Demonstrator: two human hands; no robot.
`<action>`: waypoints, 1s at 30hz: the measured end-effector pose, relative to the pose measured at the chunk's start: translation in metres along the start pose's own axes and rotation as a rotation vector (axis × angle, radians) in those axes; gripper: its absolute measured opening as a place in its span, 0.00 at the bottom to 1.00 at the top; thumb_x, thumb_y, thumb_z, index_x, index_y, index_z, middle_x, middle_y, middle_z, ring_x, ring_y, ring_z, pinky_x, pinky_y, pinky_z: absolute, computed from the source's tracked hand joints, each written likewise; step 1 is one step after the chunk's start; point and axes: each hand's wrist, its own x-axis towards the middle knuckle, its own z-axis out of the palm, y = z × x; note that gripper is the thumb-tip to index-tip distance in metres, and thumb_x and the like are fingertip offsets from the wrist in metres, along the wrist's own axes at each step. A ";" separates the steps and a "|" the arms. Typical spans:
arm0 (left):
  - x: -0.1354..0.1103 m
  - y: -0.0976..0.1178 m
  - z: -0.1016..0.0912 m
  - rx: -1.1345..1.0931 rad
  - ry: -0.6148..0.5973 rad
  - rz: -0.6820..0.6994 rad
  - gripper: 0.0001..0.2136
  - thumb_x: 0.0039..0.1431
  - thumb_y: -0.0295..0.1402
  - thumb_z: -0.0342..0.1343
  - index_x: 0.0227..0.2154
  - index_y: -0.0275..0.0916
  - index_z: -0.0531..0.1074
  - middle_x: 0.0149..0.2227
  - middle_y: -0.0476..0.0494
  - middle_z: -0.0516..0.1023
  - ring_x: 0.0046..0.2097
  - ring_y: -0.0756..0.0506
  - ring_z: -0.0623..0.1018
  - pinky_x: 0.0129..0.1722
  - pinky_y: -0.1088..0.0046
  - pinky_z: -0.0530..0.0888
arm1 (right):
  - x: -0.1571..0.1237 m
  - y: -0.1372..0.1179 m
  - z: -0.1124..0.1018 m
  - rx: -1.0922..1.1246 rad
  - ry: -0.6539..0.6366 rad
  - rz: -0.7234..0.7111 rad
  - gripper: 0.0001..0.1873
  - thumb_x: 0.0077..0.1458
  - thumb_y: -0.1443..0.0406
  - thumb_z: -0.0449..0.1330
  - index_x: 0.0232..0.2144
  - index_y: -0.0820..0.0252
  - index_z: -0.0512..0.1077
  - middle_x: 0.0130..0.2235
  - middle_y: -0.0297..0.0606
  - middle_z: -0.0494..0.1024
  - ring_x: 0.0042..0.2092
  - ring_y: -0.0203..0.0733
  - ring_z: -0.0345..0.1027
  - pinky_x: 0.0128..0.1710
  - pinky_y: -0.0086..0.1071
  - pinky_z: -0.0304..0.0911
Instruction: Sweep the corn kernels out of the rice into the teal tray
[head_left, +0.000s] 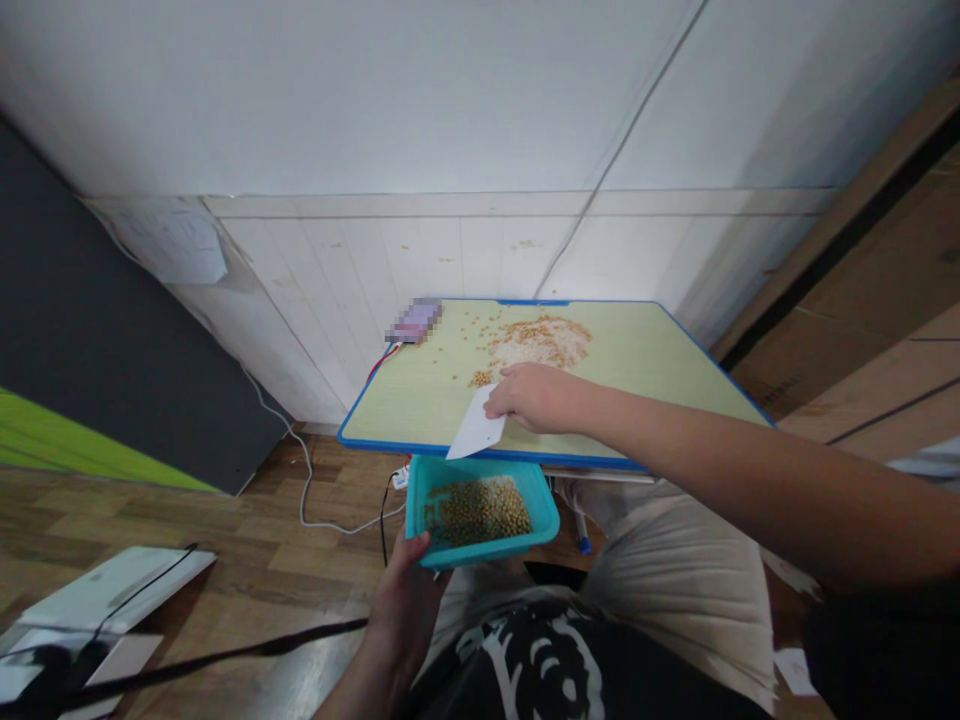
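My left hand (pixel 412 572) grips the near left corner of a turquoise plastic basin (pixel 546 515), thumb over the rim. Yellow beans (pixel 480 510) mixed with some pale grains lie inside it. The basin is held just below the front edge of a small table (pixel 637 400). Above the tabletop, my right hand (pixel 536 395) pinches a white card (pixel 477 428), whose lower corner reaches the table's blue front edge. A small cluster of beans (pixel 481 379) sits just beyond the card. Behind my right hand spreads a pile of pale grains and beans (pixel 544 342).
A phone-like object (pixel 416 320), blurred out, lies at the table's back left corner with a red cable. The wall (pixel 450 120) stands behind the table. Large cardboard (pixel 870 300) leans at the right. White cables (pixel 307 480) and a white flat item (pixel 112 590) are on the floor at left.
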 end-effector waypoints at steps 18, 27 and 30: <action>-0.011 0.002 0.028 0.018 -0.115 -0.060 0.28 0.49 0.38 0.70 0.55 0.43 0.78 0.51 0.39 0.87 0.59 0.31 0.82 0.58 0.51 0.78 | -0.036 0.001 0.000 0.023 -0.007 0.034 0.20 0.63 0.77 0.58 0.48 0.56 0.86 0.52 0.45 0.88 0.51 0.45 0.81 0.65 0.49 0.61; -0.011 -0.001 0.035 0.030 -0.150 -0.090 0.29 0.49 0.39 0.70 0.56 0.43 0.78 0.51 0.40 0.87 0.58 0.33 0.82 0.56 0.55 0.78 | -0.051 0.001 0.002 -0.036 0.022 0.035 0.18 0.64 0.75 0.60 0.47 0.54 0.86 0.48 0.43 0.89 0.49 0.45 0.80 0.59 0.46 0.65; -0.012 -0.002 0.038 0.039 -0.172 -0.090 0.28 0.51 0.39 0.69 0.57 0.44 0.78 0.52 0.40 0.87 0.58 0.33 0.83 0.58 0.54 0.77 | -0.052 0.003 0.003 -0.037 0.039 0.056 0.17 0.64 0.74 0.61 0.47 0.54 0.86 0.48 0.43 0.88 0.48 0.44 0.80 0.55 0.43 0.67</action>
